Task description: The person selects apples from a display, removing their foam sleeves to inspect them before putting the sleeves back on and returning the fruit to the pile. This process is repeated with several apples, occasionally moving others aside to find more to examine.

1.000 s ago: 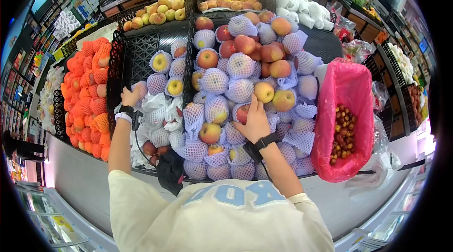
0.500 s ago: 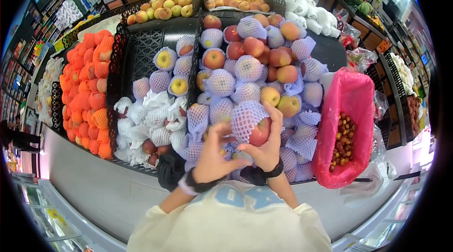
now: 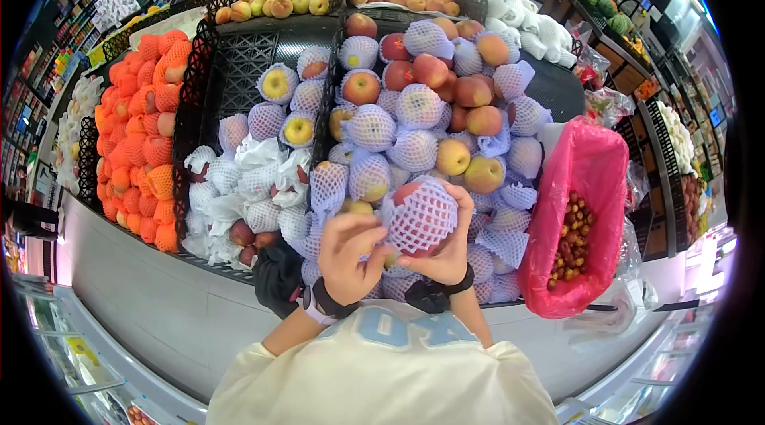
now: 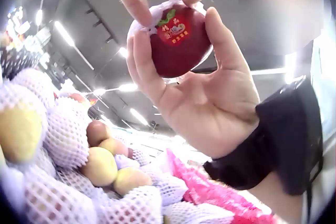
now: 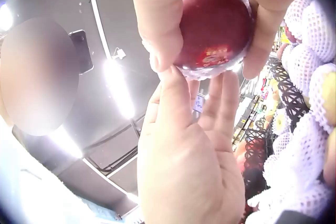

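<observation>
A red apple (image 4: 181, 56) with a red sticker sits partly inside a white foam net (image 3: 428, 218), raised over the display. My right hand (image 3: 448, 262) grips it, thumb on one side and fingers on the other, as the left wrist view shows from below. At the net's edge, the thumb and fingertips of my left hand (image 3: 347, 254) pinch the foam. From the right wrist view, the apple's bare dark-red underside (image 5: 215, 29) shows between the right thumb and fingers, with the left hand (image 5: 189, 161) beneath.
Net-wrapped apples (image 3: 370, 129) and bare ones are heaped below and ahead. White-wrapped fruit (image 3: 259, 178) lies left of them, then orange-netted fruit (image 3: 139, 146). At right stands a pink-lined bin (image 3: 538, 250) holding small brown fruit. Black crate walls (image 3: 191, 106) divide the display.
Both hands have come together in front of the body from reaching over the display. The right hand lifted the netted apple from the heap; it has since turned, and the left hand has moved onto its net.
</observation>
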